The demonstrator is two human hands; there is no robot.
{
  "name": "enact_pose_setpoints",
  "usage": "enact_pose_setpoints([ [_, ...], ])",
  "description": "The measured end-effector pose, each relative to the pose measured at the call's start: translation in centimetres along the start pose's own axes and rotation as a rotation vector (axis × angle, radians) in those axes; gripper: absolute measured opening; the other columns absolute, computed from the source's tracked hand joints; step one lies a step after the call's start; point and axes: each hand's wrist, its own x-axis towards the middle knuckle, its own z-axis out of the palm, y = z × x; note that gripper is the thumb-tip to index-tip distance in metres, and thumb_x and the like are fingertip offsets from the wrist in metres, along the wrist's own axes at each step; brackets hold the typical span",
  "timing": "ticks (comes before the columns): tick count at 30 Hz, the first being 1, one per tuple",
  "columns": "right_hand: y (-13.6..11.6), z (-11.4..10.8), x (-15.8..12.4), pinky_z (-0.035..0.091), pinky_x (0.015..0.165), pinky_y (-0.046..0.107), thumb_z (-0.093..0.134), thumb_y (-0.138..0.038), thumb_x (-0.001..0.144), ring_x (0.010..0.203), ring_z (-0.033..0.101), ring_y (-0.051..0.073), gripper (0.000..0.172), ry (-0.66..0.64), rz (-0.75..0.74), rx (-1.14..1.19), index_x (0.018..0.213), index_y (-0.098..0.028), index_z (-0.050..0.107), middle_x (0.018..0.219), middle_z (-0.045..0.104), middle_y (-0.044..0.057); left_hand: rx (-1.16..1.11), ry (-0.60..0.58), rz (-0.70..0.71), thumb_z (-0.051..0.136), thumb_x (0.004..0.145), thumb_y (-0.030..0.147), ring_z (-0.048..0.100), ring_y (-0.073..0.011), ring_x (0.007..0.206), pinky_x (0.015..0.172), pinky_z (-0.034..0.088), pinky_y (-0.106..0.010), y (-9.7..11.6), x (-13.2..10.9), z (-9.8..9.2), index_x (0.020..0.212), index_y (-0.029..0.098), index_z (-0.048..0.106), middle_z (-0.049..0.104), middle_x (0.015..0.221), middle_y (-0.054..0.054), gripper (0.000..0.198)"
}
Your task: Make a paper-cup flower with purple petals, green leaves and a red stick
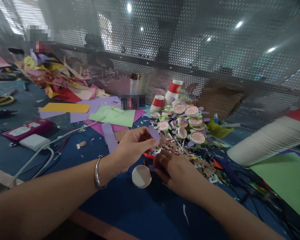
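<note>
My left hand point(133, 143), with a silver bangle at the wrist, pinches a small purple paper piece point(154, 133) between thumb and fingers. Just to its right, my right hand point(175, 168) is closed with the fingertips pointing down and partly hidden; what they grip I cannot make out. An orange-red strip-like thing point(148, 155) and another purple piece point(151, 168) show beside those fingertips. Below both hands a round cream-white disc point(141, 176) lies on the blue table point(120, 213). A longer purple paper strip point(109, 137) rests behind my left wrist.
Behind my hands are piled round pieces with red prints and purple and green tabs point(182, 121), above paper scraps point(197, 160). Stacked paper cups point(267, 140) lean at right. Coloured sheets point(115, 115), a purple device point(28, 129) and a white cable point(52, 155) lie left.
</note>
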Motion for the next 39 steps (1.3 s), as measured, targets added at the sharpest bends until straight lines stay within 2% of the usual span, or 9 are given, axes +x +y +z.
enact_pose_setpoints([
  [4, -0.1, -0.2, -0.1, 0.048, 0.074, 0.040, 0.060, -0.022, 0.090, 0.086, 0.067, 0.027, 0.013, -0.002, 0.021, 0.079, 0.099, -0.015, 0.067, 0.105, 0.069, 0.013, -0.012, 0.005, 0.005, 0.073, 0.077, 0.032, 0.052, -0.0093, 0.063, 0.060, 0.044, -0.025, -0.2, 0.0, -0.1, 0.085, 0.014, 0.063, 0.060, 0.072, 0.001, 0.022],
  [7, 0.0, 0.0, -0.4, 0.045, 0.064, 0.032, 0.066, -0.017, 0.085, 0.074, 0.063, 0.020, 0.005, -0.003, 0.044, 0.175, 0.090, -0.017, 0.065, 0.091, 0.069, 0.008, -0.014, 0.003, 0.010, 0.073, 0.077, 0.031, 0.053, -0.0092, 0.063, 0.060, 0.044, -0.025, -0.3, 0.1, -0.2, 0.085, 0.014, 0.063, 0.060, 0.072, 0.001, 0.021],
  [11, 0.5, -0.2, -1.0, 0.044, 0.063, 0.027, 0.061, -0.005, 0.083, 0.070, 0.060, 0.015, 0.014, 0.029, 0.036, 0.287, 0.085, -0.018, 0.062, 0.081, 0.067, 0.002, -0.040, 0.004, -0.003, 0.074, 0.078, 0.027, 0.052, -0.0082, 0.062, 0.060, 0.044, -0.023, -0.1, 0.1, -0.2, 0.084, 0.014, 0.064, 0.060, 0.071, 0.002, 0.018],
  [16, 1.4, -1.5, -2.6, 0.045, 0.070, 0.028, 0.056, -0.006, 0.090, 0.082, 0.058, 0.016, 0.016, 0.202, -0.037, 0.412, 0.085, -0.021, 0.060, 0.090, 0.062, 0.003, -0.206, 0.017, -0.162, 0.074, 0.080, 0.022, 0.056, -0.0080, 0.069, 0.059, 0.044, -0.018, 0.3, -0.1, -0.2, 0.087, 0.015, 0.067, 0.064, 0.078, 0.000, 0.013],
  [22, 1.4, -1.3, -3.1, 0.045, 0.074, 0.028, 0.058, -0.012, 0.094, 0.091, 0.055, 0.016, 0.017, 0.463, -0.119, 0.498, 0.091, -0.028, 0.064, 0.100, 0.053, 0.002, -0.317, -0.094, -0.334, 0.072, 0.082, 0.023, 0.063, -0.0127, 0.073, 0.061, 0.053, -0.024, 0.9, -0.5, 0.0, 0.089, 0.014, 0.068, 0.067, 0.084, -0.003, 0.012],
  [28, 1.2, -0.3, -2.7, 0.046, 0.071, 0.028, 0.057, -0.009, 0.094, 0.088, 0.054, 0.015, 0.019, 0.576, -0.175, 0.501, 0.093, -0.028, 0.062, 0.099, 0.048, 0.001, -0.447, -0.153, -0.449, 0.070, 0.082, 0.016, 0.065, -0.0131, 0.070, 0.063, 0.056, -0.025, 1.1, -0.8, 0.2, 0.088, 0.011, 0.070, 0.069, 0.083, -0.006, 0.007],
  [32, 1.2, 0.1, -2.6, 0.048, 0.070, 0.029, 0.057, -0.009, 0.094, 0.088, 0.055, 0.016, 0.020, 0.606, -0.182, 0.490, 0.095, -0.028, 0.062, 0.098, 0.049, 0.002, -0.543, -0.148, -0.417, 0.069, 0.082, 0.009, 0.065, -0.0113, 0.069, 0.075, 0.058, -0.027, 0.8, -0.7, 0.5, 0.079, 0.010, 0.069, 0.069, 0.077, -0.005, 0.003],
  [35, 1.0, 0.3, -2.6, 0.051, 0.073, 0.030, 0.057, -0.014, 0.096, 0.089, 0.058, 0.016, 0.018, 0.633, -0.123, 0.531, 0.103, -0.030, 0.063, 0.104, 0.053, 0.003, -0.581, -0.106, -0.398, 0.065, 0.083, 0.005, 0.066, -0.0117, 0.071, 0.077, 0.058, -0.026, 0.8, -0.6, 0.7, 0.077, 0.009, 0.069, 0.068, 0.076, -0.004, 0.008],
  [39, 0.6, 0.3, -2.4, 0.056, 0.067, 0.029, 0.062, -0.031, 0.095, 0.082, 0.064, 0.017, 0.021, 0.611, 0.094, 0.787, 0.115, -0.028, 0.058, 0.104, 0.063, 0.005, -0.617, -0.021, -0.403, 0.063, 0.085, 0.004, 0.068, -0.0118, 0.076, 0.079, 0.058, -0.025, 1.0, -0.4, 0.7, 0.079, 0.011, 0.069, 0.068, 0.082, -0.004, 0.011],
])
